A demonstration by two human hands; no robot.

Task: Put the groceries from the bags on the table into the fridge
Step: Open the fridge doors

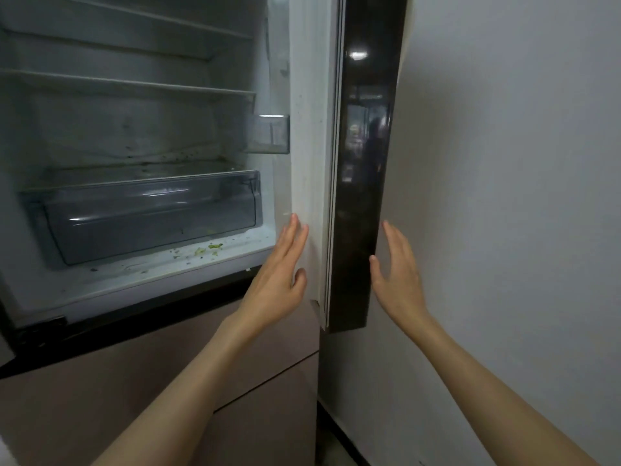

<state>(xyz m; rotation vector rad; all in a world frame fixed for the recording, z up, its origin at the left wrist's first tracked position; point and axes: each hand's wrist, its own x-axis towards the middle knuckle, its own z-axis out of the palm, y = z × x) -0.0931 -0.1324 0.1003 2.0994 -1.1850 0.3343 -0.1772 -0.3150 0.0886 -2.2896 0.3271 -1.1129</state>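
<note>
Fridge (134,136): upper compartment open, interior white, cut off at the left and top edges of the view. No groceries or bags are in view.
Shelves (127,84): two visible, nothing on them; the back wall is stained with dark specks.
Crisper drawer (151,213): clear grey plastic, pushed in at the bottom of the compartment; contents hard to make out through the plastic, nothing distinct inside.
Floor of the compartment in front of the drawer: a few green scraps (211,248) and scattered crumbs.
Fridge door (363,163): swung open to the right, seen nearly edge-on; glossy black front facing the white wall (504,163), white inner lining with one small clear door bin (268,134), contents not discernible.
Left hand (279,277): grip wide, fingers straight, lying flat against the white inner edge of the door near its lower corner; holds nothing.
Right hand (396,274): grip wide, fingers spread and relaxed, just beside the door's black front; whether it touches cannot be told.
Lower fridge front (168,381): brownish panels below the open compartment, closed.
</note>
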